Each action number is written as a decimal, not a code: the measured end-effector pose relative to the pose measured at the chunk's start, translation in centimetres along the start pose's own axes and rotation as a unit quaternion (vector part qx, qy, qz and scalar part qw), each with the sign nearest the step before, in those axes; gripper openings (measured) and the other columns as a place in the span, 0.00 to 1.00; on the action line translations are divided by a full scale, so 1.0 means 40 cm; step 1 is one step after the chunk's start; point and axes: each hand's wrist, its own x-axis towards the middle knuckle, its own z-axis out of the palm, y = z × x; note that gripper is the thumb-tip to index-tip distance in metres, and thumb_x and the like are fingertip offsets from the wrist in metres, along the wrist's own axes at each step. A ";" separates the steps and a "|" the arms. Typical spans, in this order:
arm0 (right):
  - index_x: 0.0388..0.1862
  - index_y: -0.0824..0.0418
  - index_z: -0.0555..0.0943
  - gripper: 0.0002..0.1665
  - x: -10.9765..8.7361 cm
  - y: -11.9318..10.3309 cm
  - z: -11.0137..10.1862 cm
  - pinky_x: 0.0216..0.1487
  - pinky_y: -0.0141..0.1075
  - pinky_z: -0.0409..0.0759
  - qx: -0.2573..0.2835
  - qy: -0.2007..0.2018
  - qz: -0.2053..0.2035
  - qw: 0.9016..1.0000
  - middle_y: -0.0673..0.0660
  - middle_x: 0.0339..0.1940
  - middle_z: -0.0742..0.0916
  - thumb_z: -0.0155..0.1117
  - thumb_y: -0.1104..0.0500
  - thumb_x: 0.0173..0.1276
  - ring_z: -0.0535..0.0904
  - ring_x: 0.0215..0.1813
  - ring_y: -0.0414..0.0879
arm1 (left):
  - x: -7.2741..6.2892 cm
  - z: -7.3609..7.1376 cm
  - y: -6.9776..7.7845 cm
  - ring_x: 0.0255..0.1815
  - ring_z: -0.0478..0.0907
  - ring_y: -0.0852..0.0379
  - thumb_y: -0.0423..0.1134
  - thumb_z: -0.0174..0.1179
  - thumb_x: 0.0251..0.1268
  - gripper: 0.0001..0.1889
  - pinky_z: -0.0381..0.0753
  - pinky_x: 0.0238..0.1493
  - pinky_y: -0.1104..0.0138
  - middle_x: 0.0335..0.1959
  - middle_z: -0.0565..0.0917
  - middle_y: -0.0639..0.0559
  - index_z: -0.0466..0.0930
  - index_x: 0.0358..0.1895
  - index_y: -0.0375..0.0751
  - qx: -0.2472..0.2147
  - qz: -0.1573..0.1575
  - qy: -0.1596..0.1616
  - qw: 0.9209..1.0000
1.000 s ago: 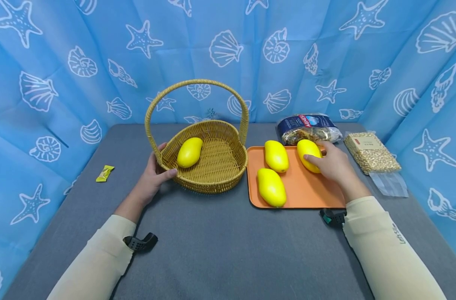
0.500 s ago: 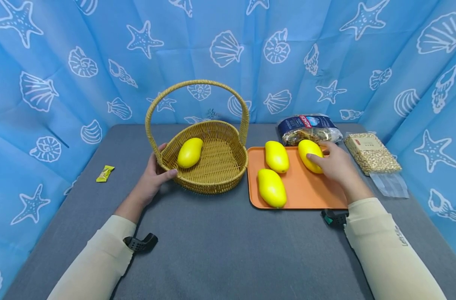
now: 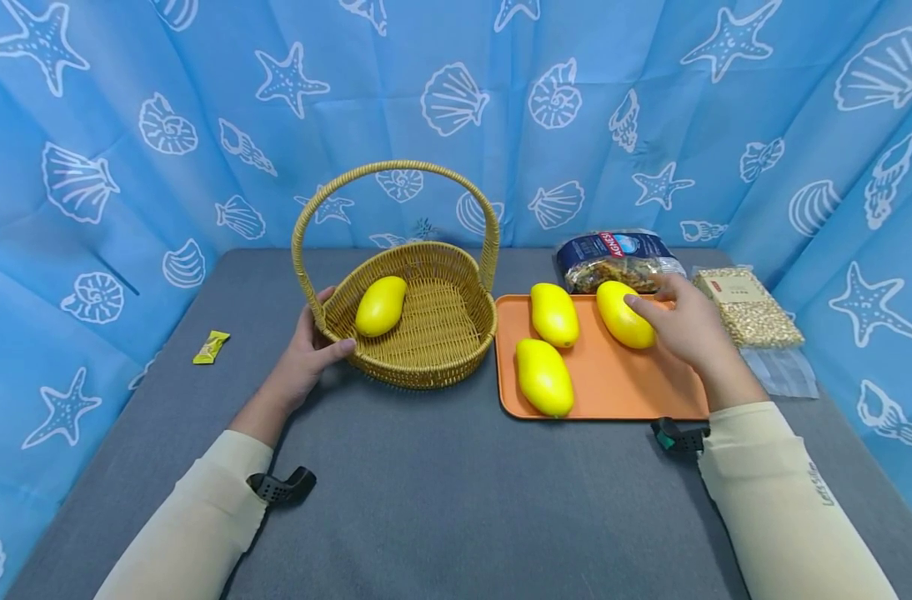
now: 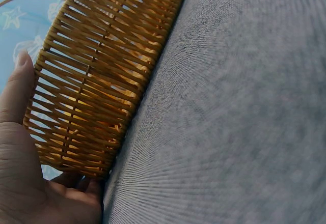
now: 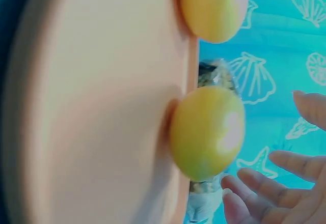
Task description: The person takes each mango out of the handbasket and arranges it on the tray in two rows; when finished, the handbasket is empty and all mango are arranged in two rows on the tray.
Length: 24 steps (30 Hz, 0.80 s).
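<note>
My left hand (image 3: 309, 354) holds the left side of a woven wicker basket (image 3: 426, 367), thumb at the rim; in the left wrist view the fingers (image 4: 76, 196) reach round its end and are partly hidden. One yellow mango (image 3: 381, 306) lies inside the basket. My right hand (image 3: 684, 321) is over the right part of an orange tray (image 3: 613, 387), just right of a mango (image 3: 625, 314). The right wrist view shows its fingers spread and apart from that mango (image 5: 208, 132). Two more mangoes, one at the back (image 3: 554, 314) and one in front (image 3: 544, 377), lie on the tray's left part.
Behind the tray lies a blue-labelled pasta bag (image 3: 613, 258). A clear pack of pale grains or beans (image 3: 749, 307) is to its right. A small yellow wrapped candy (image 3: 212, 347) lies on the grey table (image 3: 456, 500) at left. A blue curtain (image 3: 456, 125) hangs behind.
My right hand has drawn back to the right, off the rightmost mango, which has shifted slightly right on the tray. The left hand and basket stay put.
</note>
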 end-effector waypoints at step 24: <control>0.87 0.57 0.65 0.35 -0.082 -0.175 0.002 0.54 0.34 0.81 0.201 -0.035 -0.204 0.957 0.67 0.72 0.78 0.41 0.41 0.92 0.81 0.64 0.57 | 0.001 0.000 -0.001 0.78 0.63 0.37 0.28 0.62 0.77 0.48 0.71 0.68 0.68 0.83 0.60 0.38 0.43 0.90 0.51 -0.001 0.000 0.001 1.000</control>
